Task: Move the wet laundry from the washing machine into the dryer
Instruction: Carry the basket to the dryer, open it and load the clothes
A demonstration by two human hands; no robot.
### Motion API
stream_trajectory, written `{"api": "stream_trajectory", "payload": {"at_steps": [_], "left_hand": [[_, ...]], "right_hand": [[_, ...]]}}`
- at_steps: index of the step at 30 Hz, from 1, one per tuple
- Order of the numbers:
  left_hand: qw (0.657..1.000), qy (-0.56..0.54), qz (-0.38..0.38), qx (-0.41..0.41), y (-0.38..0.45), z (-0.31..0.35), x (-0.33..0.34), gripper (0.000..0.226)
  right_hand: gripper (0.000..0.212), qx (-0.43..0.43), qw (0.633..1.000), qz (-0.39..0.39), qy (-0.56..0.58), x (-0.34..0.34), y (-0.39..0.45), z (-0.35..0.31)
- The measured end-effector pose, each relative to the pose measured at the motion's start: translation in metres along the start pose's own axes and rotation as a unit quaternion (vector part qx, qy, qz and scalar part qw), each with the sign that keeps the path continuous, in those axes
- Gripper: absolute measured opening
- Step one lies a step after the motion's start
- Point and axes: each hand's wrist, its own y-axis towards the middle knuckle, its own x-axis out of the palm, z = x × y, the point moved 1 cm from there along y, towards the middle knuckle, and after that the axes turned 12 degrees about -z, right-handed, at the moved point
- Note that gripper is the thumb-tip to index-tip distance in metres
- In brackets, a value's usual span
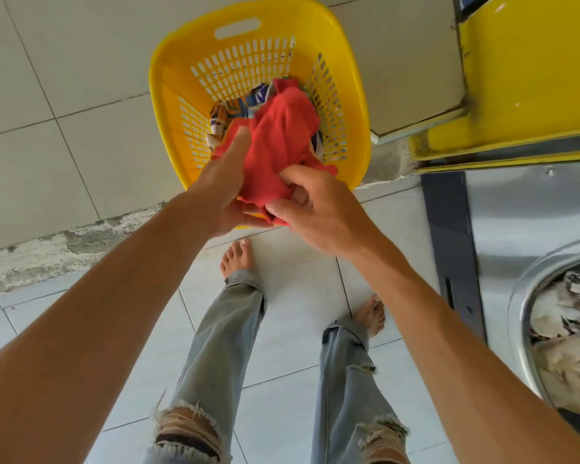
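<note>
Across the whole frame we see a pale tiled floor [292,316], with a raised tiled step in the upper left. At the right edge stands a stainless-steel front-loading machine [529,222], its round opening at the lower right showing white crumpled laundry [570,333] inside; whether it is the washer or the dryer we cannot tell. Above it, in the upper right, sits a glossy yellow metal panel [529,72]. In the upper middle a yellow slotted plastic laundry basket [258,25] rests on the step, holding a patterned blue, orange and white cloth [238,107] at its bottom. Over the basket's near rim we hold a bunched red cloth [278,142] with both hands. Our left hand [221,192] has its grip closed on the cloth's left side, thumb stretched up along the fabric. Our right hand [318,209] has its grip pinched shut on the lower right folds. Below, in the lower middle, we see ripped light-blue jeans [215,346] and bare feet.
</note>
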Motion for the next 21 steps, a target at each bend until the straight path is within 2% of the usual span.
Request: {"api": "stream_trajectory", "payload": {"at_steps": [2, 5, 7, 10, 11, 13, 15, 17, 21], "left_hand": [[1.0, -0.01, -0.027, -0.011, -0.015, 0.001, 0.017, 0.053], [0.999, 0.001, -0.018, 0.032, -0.029, -0.017, 0.045, 0.069], [0.997, -0.001, -0.032, 0.065, -0.041, -0.026, 0.073, 0.074], [0.993, 0.023, -0.079, 0.088, -0.056, -0.046, 0.122, 0.071], [0.99, 0.04, -0.095, 0.091, -0.059, -0.053, 0.138, 0.065], [0.985, 0.066, -0.133, 0.083, -0.07, -0.072, 0.177, 0.058], [0.975, 0.097, -0.191, 0.062, -0.08, -0.097, 0.217, 0.063], [0.964, 0.125, -0.233, 0.044, -0.082, -0.127, 0.253, 0.065], [0.952, 0.176, -0.251, 0.003, -0.077, -0.179, 0.323, 0.066]], "right_hand": [[0.005, -0.026, 0.997, -0.009, 0.071, 0.002, -0.042, -0.021], [0.006, -0.021, 0.985, -0.018, 0.173, -0.011, -0.094, -0.031], [0.009, 0.003, 0.968, 0.025, 0.251, -0.029, -0.128, -0.025], [0.031, 0.078, 0.929, 0.174, 0.318, -0.06, -0.177, 0.005], [0.04, 0.108, 0.916, 0.2, 0.331, -0.067, -0.191, 0.02], [0.063, 0.127, 0.887, 0.176, 0.408, -0.076, -0.216, 0.046], [0.075, 0.103, 0.837, 0.149, 0.516, -0.075, -0.237, 0.075], [0.063, 0.11, 0.803, 0.176, 0.559, -0.073, -0.264, 0.096], [0.047, 0.142, 0.751, 0.304, 0.569, -0.075, -0.334, 0.155]]}}
